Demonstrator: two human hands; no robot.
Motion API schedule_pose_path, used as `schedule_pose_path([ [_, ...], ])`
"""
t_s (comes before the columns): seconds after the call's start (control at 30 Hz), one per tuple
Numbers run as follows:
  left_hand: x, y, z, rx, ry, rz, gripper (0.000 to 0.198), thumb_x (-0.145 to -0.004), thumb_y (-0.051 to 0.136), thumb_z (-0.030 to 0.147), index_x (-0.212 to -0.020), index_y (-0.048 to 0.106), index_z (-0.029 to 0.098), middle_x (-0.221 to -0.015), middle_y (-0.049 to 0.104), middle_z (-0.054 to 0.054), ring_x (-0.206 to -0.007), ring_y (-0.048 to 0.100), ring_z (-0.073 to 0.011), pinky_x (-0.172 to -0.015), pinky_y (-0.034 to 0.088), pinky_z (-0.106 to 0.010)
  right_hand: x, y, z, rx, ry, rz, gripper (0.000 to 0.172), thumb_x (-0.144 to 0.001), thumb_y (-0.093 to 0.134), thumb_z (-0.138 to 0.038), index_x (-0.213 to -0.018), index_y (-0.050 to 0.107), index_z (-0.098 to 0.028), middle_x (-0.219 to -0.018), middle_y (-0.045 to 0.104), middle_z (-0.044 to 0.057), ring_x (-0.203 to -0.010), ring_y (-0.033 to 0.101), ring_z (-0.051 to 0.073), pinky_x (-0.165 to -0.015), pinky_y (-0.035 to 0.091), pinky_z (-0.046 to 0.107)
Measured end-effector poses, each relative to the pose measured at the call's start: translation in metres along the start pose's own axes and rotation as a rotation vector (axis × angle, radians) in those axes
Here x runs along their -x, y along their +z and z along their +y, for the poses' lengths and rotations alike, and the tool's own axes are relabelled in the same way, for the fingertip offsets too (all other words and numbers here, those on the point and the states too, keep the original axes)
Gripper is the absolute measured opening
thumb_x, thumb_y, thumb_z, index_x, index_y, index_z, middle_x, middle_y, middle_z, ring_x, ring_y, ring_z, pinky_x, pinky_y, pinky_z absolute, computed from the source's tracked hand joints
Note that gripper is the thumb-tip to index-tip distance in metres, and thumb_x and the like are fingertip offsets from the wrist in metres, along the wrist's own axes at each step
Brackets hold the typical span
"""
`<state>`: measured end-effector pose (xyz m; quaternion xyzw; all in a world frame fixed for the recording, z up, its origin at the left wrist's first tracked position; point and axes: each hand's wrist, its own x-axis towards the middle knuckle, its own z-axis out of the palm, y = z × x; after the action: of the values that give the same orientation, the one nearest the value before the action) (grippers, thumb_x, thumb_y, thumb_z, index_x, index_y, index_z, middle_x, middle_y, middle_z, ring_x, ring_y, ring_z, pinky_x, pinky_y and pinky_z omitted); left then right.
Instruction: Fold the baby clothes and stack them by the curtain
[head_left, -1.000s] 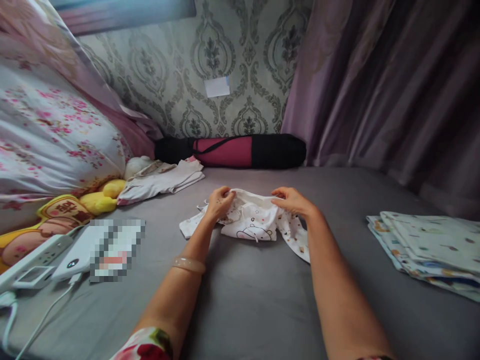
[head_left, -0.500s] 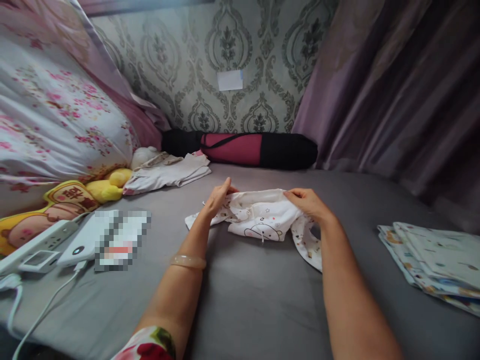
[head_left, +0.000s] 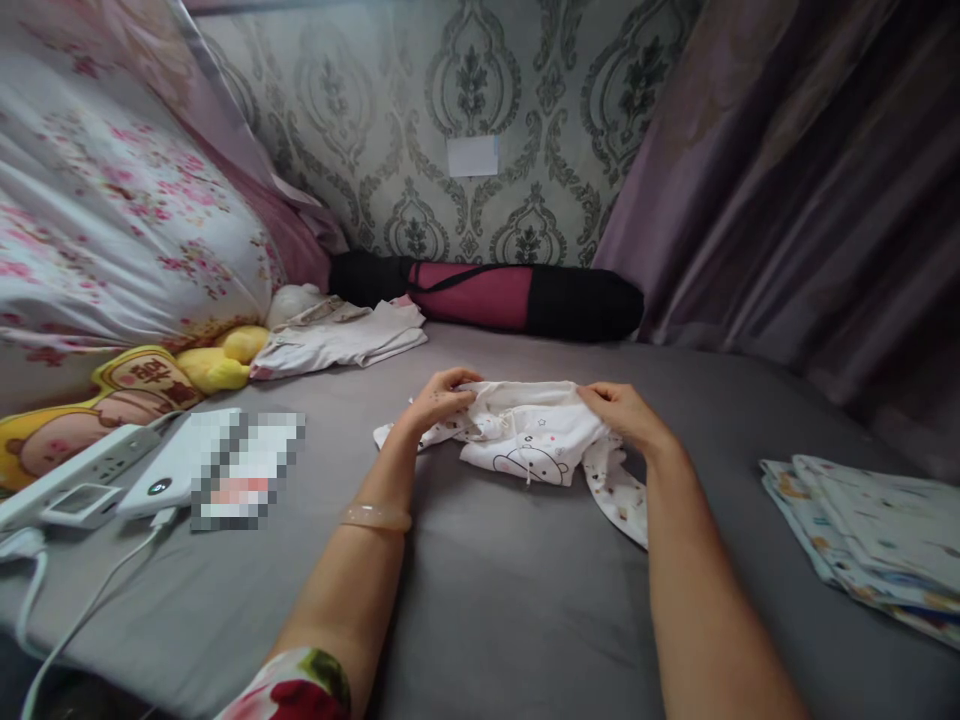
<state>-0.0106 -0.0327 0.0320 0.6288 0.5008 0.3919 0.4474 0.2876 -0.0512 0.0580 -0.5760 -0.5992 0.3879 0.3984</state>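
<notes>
A small white baby shirt (head_left: 525, 440) lies on the grey bed sheet (head_left: 495, 600), its upper part folded over. A bear face is printed on its front, and its sleeves carry small coloured figures. My left hand (head_left: 442, 398) pinches the left end of the fold between thumb and fingers. At the opposite end, my right hand (head_left: 616, 412) grips the fabric, with the fingertips partly hidden. One sleeve spreads out beneath my left wrist; the other hangs down beside my right forearm.
Folded printed cloths (head_left: 877, 530) lie at the right. Light clothes (head_left: 345, 335) sit at the back left, near yellow plush toys (head_left: 217, 365). A power strip (head_left: 90, 470), a white power bank (head_left: 180, 465) and cables are at the left. A long black-and-red bag (head_left: 480, 295) lies along the wall.
My left thumb, raised before, has come down onto the fabric. My right hand keeps its hold, and the shirt has hardly moved. The whole view has shifted slightly.
</notes>
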Motion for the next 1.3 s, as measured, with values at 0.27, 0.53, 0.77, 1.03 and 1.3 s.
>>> schedule_pose_path([
  [0.27, 0.0, 0.003, -0.001, -0.002, 0.234, -0.007, 0.033, -0.071, 0.064, 0.026, -0.103, 0.059, 0.02, -0.076, 0.048, 0.005, -0.057, 0.041, -0.0057, -0.049, 0.033, -0.017, -0.003, 0.0, 0.005, 0.024, -0.038, 0.011, 0.049, -0.063, 0.069, -0.062, -0.075, 0.071, -0.015, -0.069, 0.067, 0.003, -0.061, 0.055, 0.015, -0.053, 0.038, 0.024],
  [0.53, -0.007, 0.002, -0.004, -0.127, 0.311, 0.145, 0.022, -0.072, 0.07, 0.036, -0.083, 0.07, 0.016, -0.079, 0.06, -0.001, -0.066, 0.051, -0.011, -0.06, 0.04, -0.023, -0.01, -0.001, 0.016, 0.005, -0.099, 0.022, 0.043, -0.067, 0.068, -0.056, -0.083, 0.072, -0.016, -0.079, 0.071, 0.005, -0.068, 0.061, 0.017, -0.058, 0.045, 0.025],
  [0.77, 0.0, 0.002, 0.008, -0.083, 0.293, 0.16, 0.023, -0.07, 0.071, 0.039, -0.078, 0.07, 0.017, -0.082, 0.061, -0.002, -0.069, 0.054, -0.0121, -0.061, 0.042, -0.024, -0.007, -0.002, 0.012, -0.002, -0.102, 0.026, 0.042, -0.068, 0.068, -0.055, -0.083, 0.073, -0.016, -0.08, 0.071, 0.005, -0.068, 0.061, 0.017, -0.058, 0.045, 0.025],
  [1.03, 0.005, -0.004, 0.028, 0.007, 0.251, 0.241, 0.025, -0.073, 0.068, 0.042, -0.079, 0.067, 0.018, -0.068, 0.054, 0.002, -0.062, 0.048, -0.0104, -0.056, 0.036, -0.022, -0.007, 0.0, 0.004, -0.043, -0.147, 0.071, 0.041, -0.068, 0.069, -0.054, -0.084, 0.074, -0.017, -0.081, 0.072, 0.004, -0.072, 0.062, 0.018, -0.065, 0.047, 0.028],
  [1.3, 0.022, -0.012, 0.066, -0.094, 0.377, 0.127, 0.025, -0.082, 0.064, 0.041, -0.087, 0.07, 0.017, -0.074, 0.064, -0.002, -0.063, 0.052, -0.0102, -0.055, 0.039, -0.021, 0.0, -0.008, -0.022, -0.042, -0.305, 0.196, 0.04, -0.072, 0.066, -0.054, -0.085, 0.074, -0.018, -0.084, 0.072, 0.004, -0.077, 0.063, 0.019, -0.071, 0.048, 0.029],
])
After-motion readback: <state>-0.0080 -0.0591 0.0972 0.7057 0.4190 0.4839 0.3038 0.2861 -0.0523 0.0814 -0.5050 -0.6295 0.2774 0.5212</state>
